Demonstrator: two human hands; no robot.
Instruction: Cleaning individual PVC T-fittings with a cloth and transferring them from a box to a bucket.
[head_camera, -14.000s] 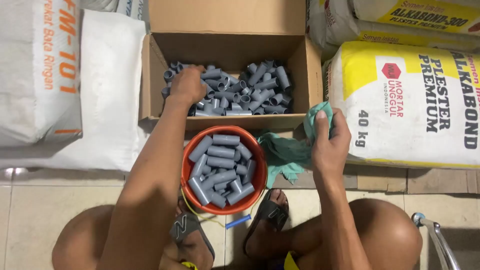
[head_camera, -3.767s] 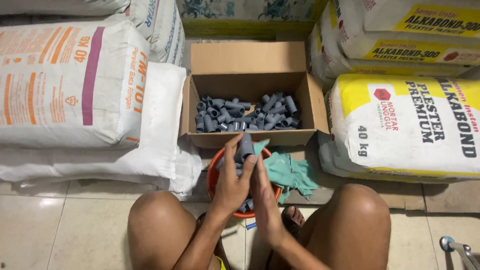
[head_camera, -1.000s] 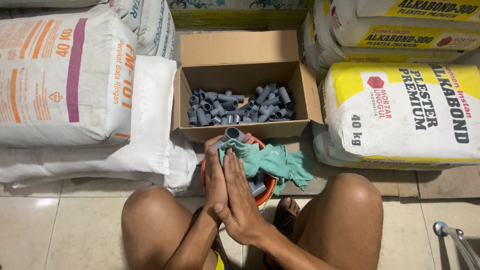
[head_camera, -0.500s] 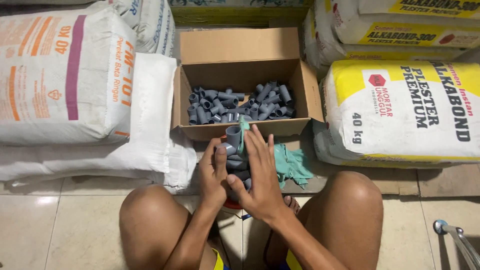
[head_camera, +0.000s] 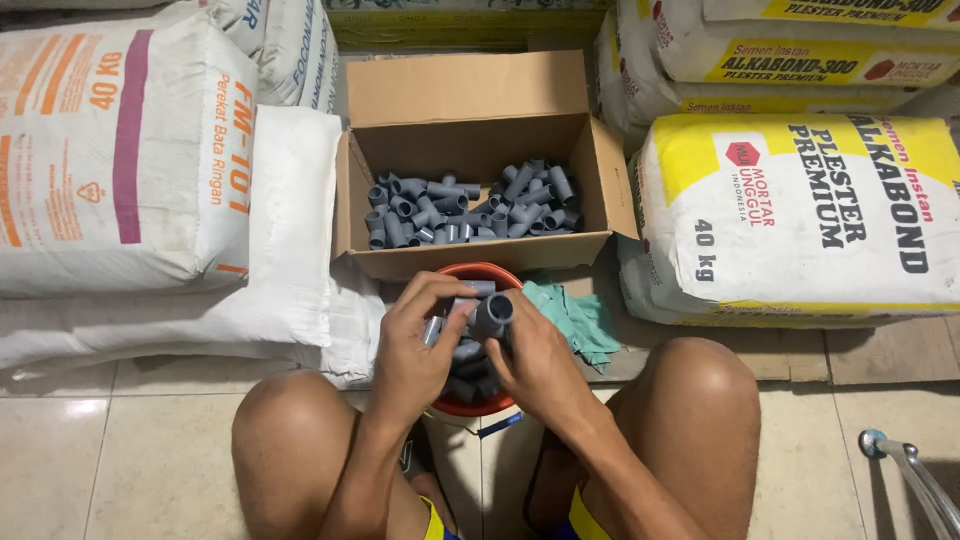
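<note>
Gripping one grey pipe fitting (head_camera: 491, 314) with both hands (head_camera: 415, 350) (head_camera: 540, 362) above the orange bucket (head_camera: 478, 272), we should hold firmly.

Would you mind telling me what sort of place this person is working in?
Probably a building-supply storeroom or shop: big sacks of mortar or cement are stacked on a tiled floor, with a cardboard box full of grey pipe fittings.

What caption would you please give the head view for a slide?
Both hands, left hand and right hand, hold a grey pipe piece over an orange bucket.
</note>
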